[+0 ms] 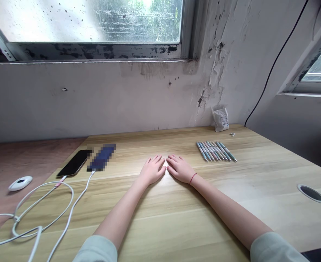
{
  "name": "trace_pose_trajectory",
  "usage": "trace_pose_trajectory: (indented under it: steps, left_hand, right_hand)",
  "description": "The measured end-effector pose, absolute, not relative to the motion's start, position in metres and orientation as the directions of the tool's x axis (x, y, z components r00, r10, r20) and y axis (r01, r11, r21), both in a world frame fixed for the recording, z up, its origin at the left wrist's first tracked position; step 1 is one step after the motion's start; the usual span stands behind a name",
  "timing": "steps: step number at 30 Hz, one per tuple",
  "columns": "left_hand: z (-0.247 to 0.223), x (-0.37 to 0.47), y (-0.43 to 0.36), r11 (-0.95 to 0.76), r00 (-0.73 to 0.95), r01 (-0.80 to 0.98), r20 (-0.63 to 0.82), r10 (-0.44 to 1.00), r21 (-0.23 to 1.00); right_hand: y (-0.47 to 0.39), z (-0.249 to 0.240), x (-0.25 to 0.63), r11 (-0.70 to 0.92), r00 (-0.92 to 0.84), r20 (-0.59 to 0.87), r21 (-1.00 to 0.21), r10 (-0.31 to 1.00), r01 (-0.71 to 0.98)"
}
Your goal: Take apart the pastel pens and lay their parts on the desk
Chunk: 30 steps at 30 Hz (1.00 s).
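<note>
My left hand (152, 170) lies palm down on the wooden table (160, 225), fingers stretched out and nothing held. Beside it my right hand (180, 169) rests flat in the same way, with a thin red band (193, 178) round the wrist. The fingertips of both hands come close together in the middle. To the right of my right hand, apart from it, is a row of several pens (215, 151) laid side by side. Left of my left hand are a black phone (74, 163) and a dark blue, pixelated phone-like device (101, 158).
White cables (70, 218) loop across the table's left side from both devices. Farther left sits a small white oval device (20, 183). A crumpled white packet (220, 119) stands against the wall, near a tiny white item (232, 134). A round grommet (311, 193) is at right.
</note>
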State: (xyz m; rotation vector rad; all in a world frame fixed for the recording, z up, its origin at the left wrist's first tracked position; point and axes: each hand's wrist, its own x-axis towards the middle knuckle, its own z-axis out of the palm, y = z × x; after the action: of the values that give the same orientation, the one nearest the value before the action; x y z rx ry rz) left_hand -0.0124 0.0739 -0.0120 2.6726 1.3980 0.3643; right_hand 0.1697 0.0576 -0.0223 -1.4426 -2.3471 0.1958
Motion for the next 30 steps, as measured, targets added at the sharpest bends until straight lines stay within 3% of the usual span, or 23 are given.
trace_pose_trajectory:
  steps: [8, 14, 19, 30]
  left_hand:
    - [-0.014, -0.013, 0.072, -0.585, 0.550, 0.789, 0.210, 0.808, 0.189]
    - [-0.015, -0.015, 0.064, -0.595, 0.525, 0.776, 0.311, 0.793, 0.209]
    - [-0.014, -0.021, 0.052, -0.611, 0.532, 0.755, 0.323, 0.783, 0.240]
    - [-0.008, -0.024, 0.044, -0.579, 0.523, 0.774, 0.257, 0.812, 0.256]
  right_hand:
    - [0.055, -0.020, 0.175, 0.460, -0.373, 0.337, -0.235, 0.865, 0.856]
    - [0.053, 0.000, 0.229, 0.061, 0.000, 0.422, -0.133, 0.906, 0.989]
    - [0.057, -0.003, 0.266, -0.215, 0.240, 0.423, -0.107, 0.874, 0.971]
    - [0.063, -0.017, 0.264, -0.207, 0.212, 0.357, -0.050, 0.910, 0.977]
